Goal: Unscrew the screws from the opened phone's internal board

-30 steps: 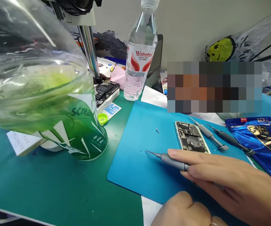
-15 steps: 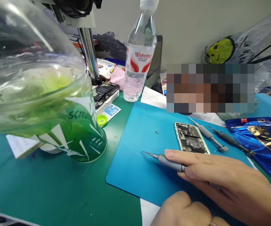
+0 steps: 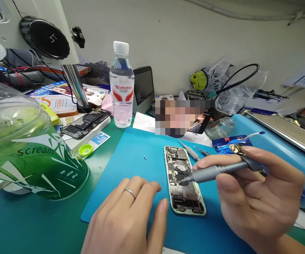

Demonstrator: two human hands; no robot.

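An opened phone (image 3: 188,197) with bare inner parts and a pale frame lies on the blue mat (image 3: 110,178). In my right hand (image 3: 263,203) is a grey precision screwdriver (image 3: 210,173), gripped between thumb and fingers. Its tip points left and down over the middle of the phone; whether it touches cannot be told. My left hand (image 3: 126,215), with a ring on one finger, is empty just left of the phone, its fingers apart. A tiny metallic piece (image 3: 145,157) lies farther back on the mat. Two more screwdrivers (image 3: 192,152) lie beyond the phone, partly hidden by my right hand.
A large green drink bottle (image 3: 43,165) stands close at left. Behind are a clear water bottle (image 3: 122,88), a microscope stand post (image 3: 75,86) and another opened phone (image 3: 87,123). A blue foil pouch (image 3: 228,141) and glass jar (image 3: 221,127) are at right.
The view has risen and shifted right. My right hand has brought the screwdriver over the phone. My left hand, earlier curled at the bottom edge, now has its fingers extended beside the phone.
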